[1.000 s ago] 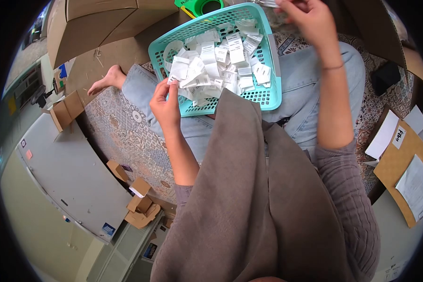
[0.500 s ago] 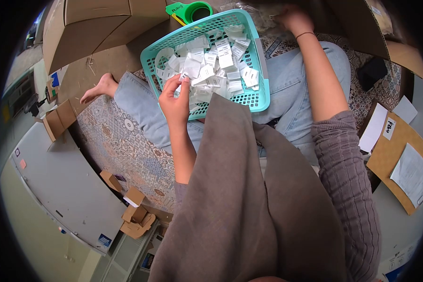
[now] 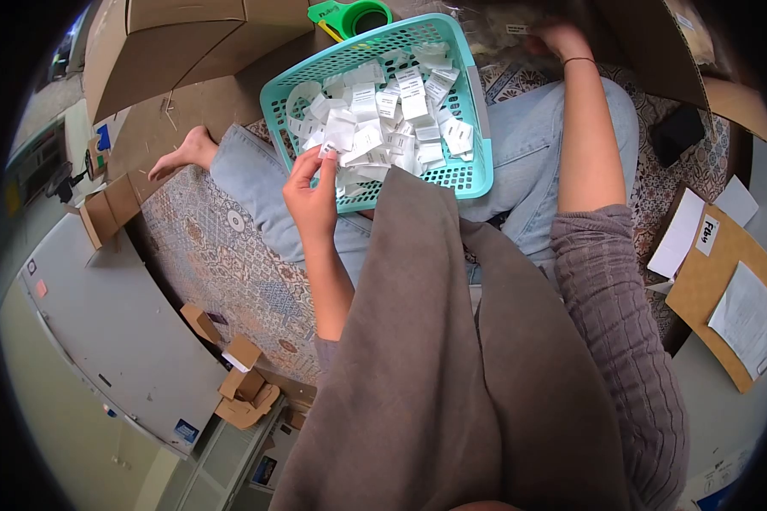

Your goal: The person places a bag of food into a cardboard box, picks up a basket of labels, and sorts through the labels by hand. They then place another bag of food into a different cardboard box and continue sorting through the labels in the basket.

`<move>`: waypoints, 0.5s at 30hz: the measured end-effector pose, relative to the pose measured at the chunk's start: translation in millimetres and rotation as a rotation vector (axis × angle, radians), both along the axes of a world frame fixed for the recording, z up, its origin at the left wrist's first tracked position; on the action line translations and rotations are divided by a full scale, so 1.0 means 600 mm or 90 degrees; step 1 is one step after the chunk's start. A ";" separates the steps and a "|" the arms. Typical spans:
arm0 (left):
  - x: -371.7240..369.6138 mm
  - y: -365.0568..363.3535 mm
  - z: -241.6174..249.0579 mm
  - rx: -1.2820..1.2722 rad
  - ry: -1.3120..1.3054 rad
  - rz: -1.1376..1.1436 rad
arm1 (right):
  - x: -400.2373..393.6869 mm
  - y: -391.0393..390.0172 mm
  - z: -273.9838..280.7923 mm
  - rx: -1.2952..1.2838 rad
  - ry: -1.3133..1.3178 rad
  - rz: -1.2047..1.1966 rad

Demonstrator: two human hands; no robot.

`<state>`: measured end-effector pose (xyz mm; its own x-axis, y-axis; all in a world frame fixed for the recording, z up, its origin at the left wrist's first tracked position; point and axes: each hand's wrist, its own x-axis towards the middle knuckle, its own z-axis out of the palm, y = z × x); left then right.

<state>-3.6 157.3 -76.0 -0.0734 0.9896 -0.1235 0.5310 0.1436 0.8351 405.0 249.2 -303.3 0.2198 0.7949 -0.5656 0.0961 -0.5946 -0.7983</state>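
A turquoise plastic basket (image 3: 484,166) rests on my lap, filled with white printed labels (image 3: 366,140). At its near left edge, my left hand (image 3: 312,189) pinches a small white label (image 3: 328,150) between thumb and fingers. Up at the top right, beyond the basket, my right hand (image 3: 564,41) has its fingers closed at a clear plastic bag (image 3: 494,43). The bag bears a small white printed label beside my fingertips. Shadow and blur hide the bag's outline and contents.
A green tape dispenser (image 3: 349,19) lies behind the basket. Large cardboard boxes (image 3: 179,51) stand at the upper left and upper right. On the right is a brown clipboard (image 3: 699,294) with papers. Small cardboard pieces (image 3: 245,383) lie at the lower left, on patterned flooring.
My right hand has shifted slightly right and down, and a label on the plastic bag now shows by its fingers. My left hand has moved slightly down and left, still pinching a label.
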 end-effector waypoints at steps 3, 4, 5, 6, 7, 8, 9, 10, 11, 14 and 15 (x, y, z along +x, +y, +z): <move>0.014 0.000 -0.001 0.003 0.005 -0.023 | -0.010 -0.002 0.024 -0.015 0.007 -0.065; 0.019 0.000 0.000 0.000 -0.010 -0.029 | -0.011 -0.002 0.035 -0.033 -0.061 -0.022; 0.023 0.000 0.001 -0.003 -0.025 -0.035 | -0.013 -0.003 0.047 -0.051 -0.128 0.021; 0.027 -0.001 0.003 -0.003 -0.024 -0.034 | -0.017 -0.005 0.062 -0.050 -0.128 0.022; 0.031 -0.002 0.005 -0.010 -0.028 -0.034 | -0.021 -0.006 0.076 -0.064 -0.192 0.080; 0.033 -0.002 0.007 -0.018 -0.031 -0.034 | -0.021 -0.004 0.083 -0.077 -0.256 0.137; 0.032 -0.002 0.006 -0.019 -0.030 -0.033 | -0.021 0.000 0.089 -0.077 -0.254 0.138; 0.032 -0.002 0.004 -0.022 -0.050 -0.028 | -0.021 0.002 0.095 -0.101 -0.335 0.216; 0.032 -0.002 0.004 -0.025 -0.069 -0.023 | -0.020 0.002 0.095 -0.125 -0.416 0.292; 0.035 0.000 0.007 -0.047 -0.126 -0.001 | -0.001 -0.004 0.031 -0.051 -0.304 0.175; 0.036 0.001 0.008 -0.045 -0.127 -0.001 | 0.004 -0.001 0.026 -0.050 -0.305 0.174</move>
<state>17.8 157.9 -71.5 -0.0387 0.9782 -0.2041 0.3558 0.2043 0.9119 407.3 248.9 -287.9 0.2582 0.8190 -0.5125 0.5971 -0.5523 -0.5818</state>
